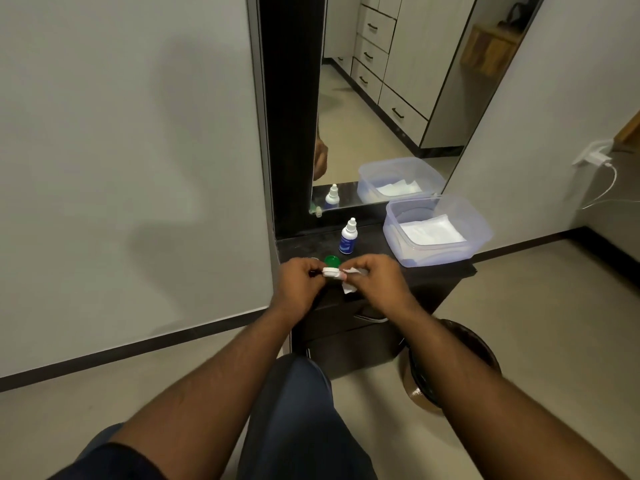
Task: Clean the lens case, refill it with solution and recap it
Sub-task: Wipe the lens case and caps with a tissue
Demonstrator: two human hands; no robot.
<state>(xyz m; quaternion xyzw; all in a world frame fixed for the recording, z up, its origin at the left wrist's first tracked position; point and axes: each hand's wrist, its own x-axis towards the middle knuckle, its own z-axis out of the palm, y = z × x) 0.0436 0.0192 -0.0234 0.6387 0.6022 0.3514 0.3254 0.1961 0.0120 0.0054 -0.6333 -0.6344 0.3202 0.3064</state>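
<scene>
The person is wiping the lens case point(331, 272) over the front edge of a dark vanity top point(374, 244); the left hand point(300, 279) is pinching the case's left end, fingers curled round it; the right hand point(374, 274) is gripping a white tissue point(350, 279) and pressing it vs. the case's right end. The case is lying w/ its long axis running left-right between the two hands, held just above the top, approx. level; the right well is prob. what's being wiped, tho the tissue is hiding it. A green cap point(332, 260) is sitting on the top just behind the case; a second cap isn't clearly showing. The solution bottle point(347, 237) is standing upright, capped, behind the hands and slightly right, so the right hand is the nearer one for the refill; it would be needing to drop the tissue first. A plastic tub point(437, 233) w/ folded tissues is sitting further right; a mirror point(381, 98) is standing behind. Cleaning step is under way; refill and recap are not yet done.
</scene>
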